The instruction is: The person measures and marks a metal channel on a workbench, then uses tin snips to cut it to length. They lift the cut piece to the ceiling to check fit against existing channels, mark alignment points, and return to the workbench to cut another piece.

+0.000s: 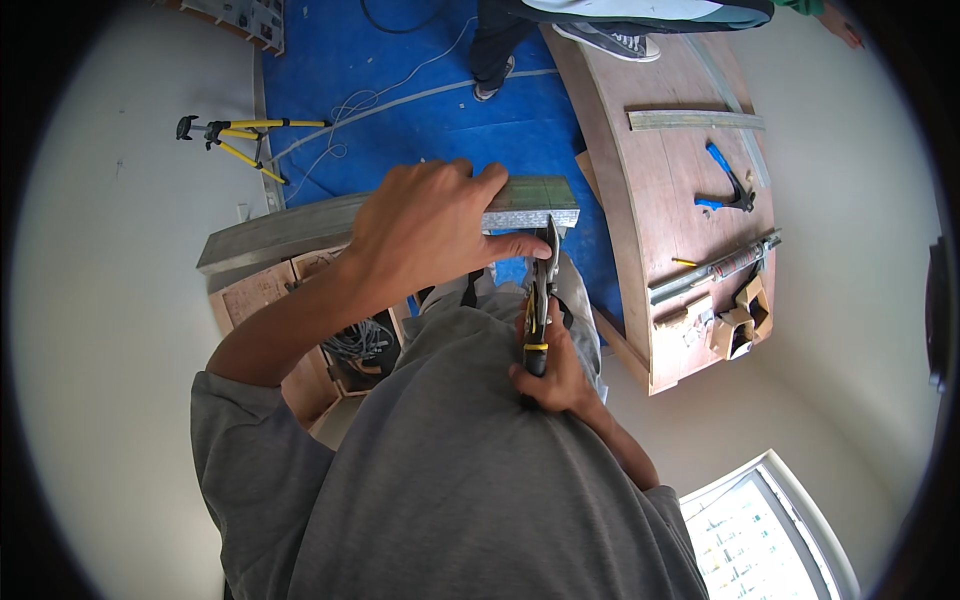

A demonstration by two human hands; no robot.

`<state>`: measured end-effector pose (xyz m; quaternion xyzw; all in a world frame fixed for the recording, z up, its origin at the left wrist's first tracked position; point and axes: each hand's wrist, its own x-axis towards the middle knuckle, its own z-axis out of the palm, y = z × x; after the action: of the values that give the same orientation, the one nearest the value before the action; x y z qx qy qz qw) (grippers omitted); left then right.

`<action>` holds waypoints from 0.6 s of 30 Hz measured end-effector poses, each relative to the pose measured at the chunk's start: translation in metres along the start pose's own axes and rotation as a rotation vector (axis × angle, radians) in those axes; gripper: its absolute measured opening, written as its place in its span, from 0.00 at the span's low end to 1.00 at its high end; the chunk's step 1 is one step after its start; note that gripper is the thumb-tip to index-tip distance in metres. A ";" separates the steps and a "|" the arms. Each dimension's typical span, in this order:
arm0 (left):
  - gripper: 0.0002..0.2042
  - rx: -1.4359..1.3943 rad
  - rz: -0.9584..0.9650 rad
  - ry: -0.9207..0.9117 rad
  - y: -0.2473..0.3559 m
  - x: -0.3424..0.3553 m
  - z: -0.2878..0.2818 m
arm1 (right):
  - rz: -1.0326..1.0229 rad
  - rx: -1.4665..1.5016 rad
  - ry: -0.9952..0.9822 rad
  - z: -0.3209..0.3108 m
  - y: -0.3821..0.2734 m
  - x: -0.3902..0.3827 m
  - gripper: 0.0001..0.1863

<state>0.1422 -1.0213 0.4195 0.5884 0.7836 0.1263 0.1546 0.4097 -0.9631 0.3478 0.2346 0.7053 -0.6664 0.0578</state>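
Observation:
My left hand (425,225) grips a long galvanized metal stud (290,232) from above, with its fingers over the far side and its thumb along the near side. The stud lies crosswise in front of my body. My right hand (560,380) is closed around the handles of tin snips (537,335), black with yellow bands. Their jaws point away from me and meet the stud's near edge close to its right end, right beside my left thumb tip. Whether the blades have cut into the metal, I cannot tell.
On the wooden table (625,200) at right lie a metal strip (695,120), a blue-handled tool (728,180), a caulking gun (735,262) and cardboard boxes (735,330). A yellow tripod (240,130), cables and another person (500,45) are farther off. A wooden box (300,375) holds coiled cable.

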 end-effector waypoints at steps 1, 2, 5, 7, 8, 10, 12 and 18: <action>0.42 0.005 -0.001 0.002 0.000 0.000 0.001 | 0.022 0.008 0.005 0.000 0.000 0.000 0.43; 0.42 0.000 0.004 0.007 -0.001 0.001 0.002 | 0.031 0.012 0.008 0.000 0.001 0.000 0.43; 0.38 -0.027 -0.019 0.011 0.000 0.003 0.005 | 0.003 0.026 0.020 0.000 0.001 0.000 0.45; 0.35 -0.046 -0.018 0.026 0.001 0.008 0.007 | 0.005 0.026 0.033 -0.001 0.002 0.000 0.45; 0.35 -0.056 0.002 0.042 0.001 0.012 0.007 | 0.024 0.019 0.046 -0.002 0.002 0.001 0.45; 0.36 -0.081 0.033 0.027 0.003 0.023 0.011 | 0.079 0.036 0.074 -0.007 0.002 -0.001 0.45; 0.41 -0.089 0.041 -0.037 0.006 0.036 0.013 | 0.130 0.098 0.082 -0.015 0.002 -0.003 0.45; 0.35 -0.146 0.094 -0.171 0.033 0.082 0.040 | 0.192 0.107 0.174 -0.045 0.011 -0.021 0.41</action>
<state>0.1660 -0.9324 0.3878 0.6204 0.7277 0.1396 0.2570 0.4432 -0.9244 0.3508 0.3607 0.6455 -0.6715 0.0474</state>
